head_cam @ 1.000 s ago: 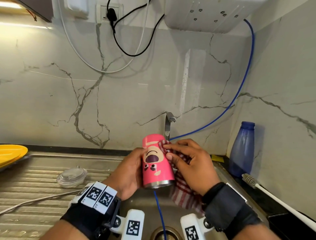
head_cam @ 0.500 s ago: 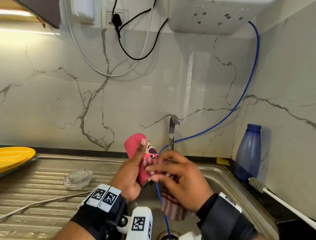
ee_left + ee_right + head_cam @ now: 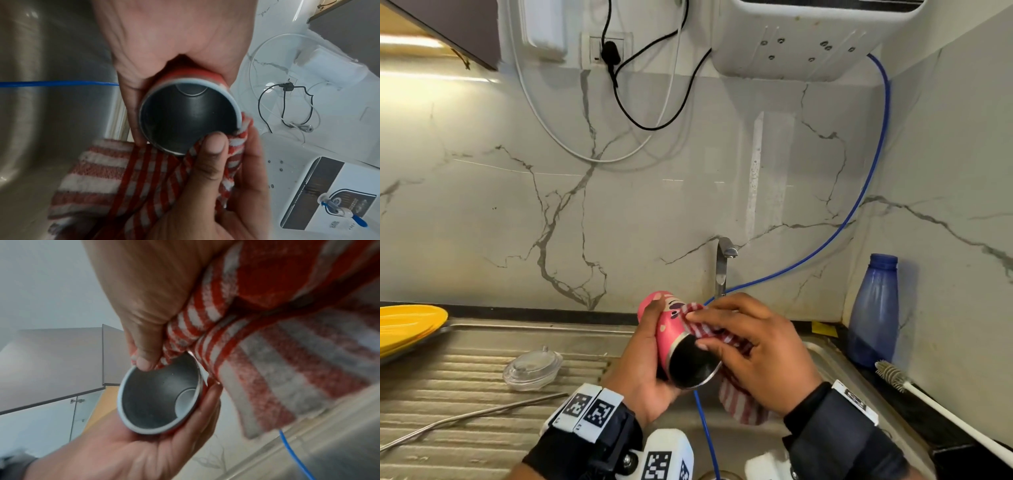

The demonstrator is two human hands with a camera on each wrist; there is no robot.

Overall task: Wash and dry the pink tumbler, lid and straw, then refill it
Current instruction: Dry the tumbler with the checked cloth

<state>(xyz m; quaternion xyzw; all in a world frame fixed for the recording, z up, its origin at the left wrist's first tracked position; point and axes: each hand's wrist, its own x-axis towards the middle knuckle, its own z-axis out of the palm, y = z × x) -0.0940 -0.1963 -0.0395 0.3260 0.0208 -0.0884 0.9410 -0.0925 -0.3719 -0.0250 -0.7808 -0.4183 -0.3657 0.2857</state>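
The pink tumbler (image 3: 669, 334) is tilted over the sink with its open steel mouth (image 3: 188, 120) facing me. My left hand (image 3: 643, 363) grips its body from the left. My right hand (image 3: 750, 346) holds a red-and-white striped cloth (image 3: 739, 399) against the tumbler's right side, thumb at the rim (image 3: 144, 363). The cloth (image 3: 115, 178) hangs below the tumbler. On the draining board lie the clear lid (image 3: 532, 368) and the metal straw (image 3: 469, 418).
The steel sink (image 3: 822, 353) lies under my hands, the tap (image 3: 722, 267) behind them. A blue hose (image 3: 852, 212) runs from the wall unit down into the sink. A blue bottle (image 3: 873, 315) and a bottle brush (image 3: 893, 375) stand at the right, a yellow plate (image 3: 407, 325) at the left.
The tumbler has gone from hanging mouth-down to tilted with its mouth toward me. My right hand with the cloth has moved along its side to the rim.
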